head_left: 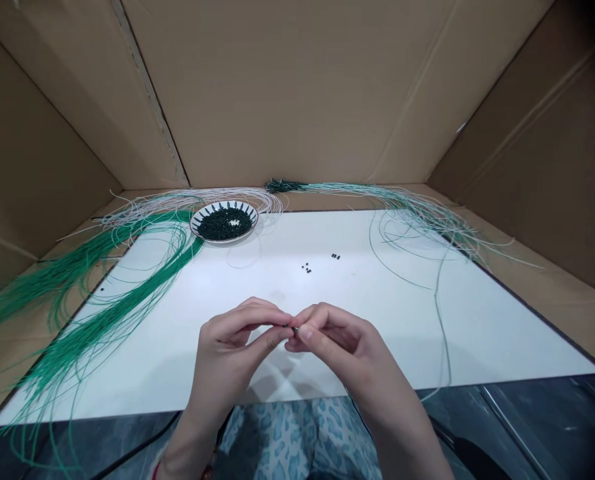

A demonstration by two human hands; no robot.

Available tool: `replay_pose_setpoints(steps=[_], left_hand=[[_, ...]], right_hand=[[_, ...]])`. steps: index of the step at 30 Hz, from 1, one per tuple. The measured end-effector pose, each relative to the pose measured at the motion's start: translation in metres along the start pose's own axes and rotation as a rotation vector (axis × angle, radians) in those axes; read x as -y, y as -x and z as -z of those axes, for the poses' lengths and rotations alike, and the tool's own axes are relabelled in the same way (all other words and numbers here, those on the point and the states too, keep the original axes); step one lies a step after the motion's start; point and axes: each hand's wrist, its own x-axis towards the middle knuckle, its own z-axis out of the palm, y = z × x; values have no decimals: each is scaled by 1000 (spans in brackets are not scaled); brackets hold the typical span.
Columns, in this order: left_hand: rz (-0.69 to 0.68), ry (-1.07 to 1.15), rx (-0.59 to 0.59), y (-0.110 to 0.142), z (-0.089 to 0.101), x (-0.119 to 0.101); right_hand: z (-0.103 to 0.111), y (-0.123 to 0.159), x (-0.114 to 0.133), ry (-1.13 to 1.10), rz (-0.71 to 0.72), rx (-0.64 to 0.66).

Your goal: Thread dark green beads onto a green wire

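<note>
My left hand (244,337) and my right hand (334,337) meet over the front middle of the white board, fingertips almost touching. Both pinch at a small dark piece (295,329), mostly covered by my fingers and thumbs, so its exact kind does not show. Beyond my hands, a few loose tiny black pieces (306,269) lie on the board, with another small group of black pieces (336,256) slightly farther back.
A patterned plate (197,230) full of small dark pieces stands at the back left. Green wires (127,303) fan out along the left side. White wires (152,203) lie behind them. Dark-tipped pale wires (347,189) stretch across the back right. Cardboard walls (297,93) enclose the board (477,333).
</note>
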Motion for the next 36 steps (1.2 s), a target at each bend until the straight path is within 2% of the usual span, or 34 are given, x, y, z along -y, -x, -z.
replay_pose_setpoints(steps=[7,11,16,20,25,36], left_hand=[[31,52,-39,-1,-5,-5],[149,175,-6,0,-4,-1],[299,276,-110,-2,-2,9],[334,176,-180,-3,-2,6],[333,38,-158,-3,-3,-3],[224,-167,-100,1,-3,-3]], right_hand=[[2,6,-4,81,-13,-19],[0,7,-5,52,-8,-60],[-7,6,-4,14,1,-172],[-8,4,-6,36,8,-219],[-3,1,-9,109,19,-198],[-4,3,-3,210,-39,-308]])
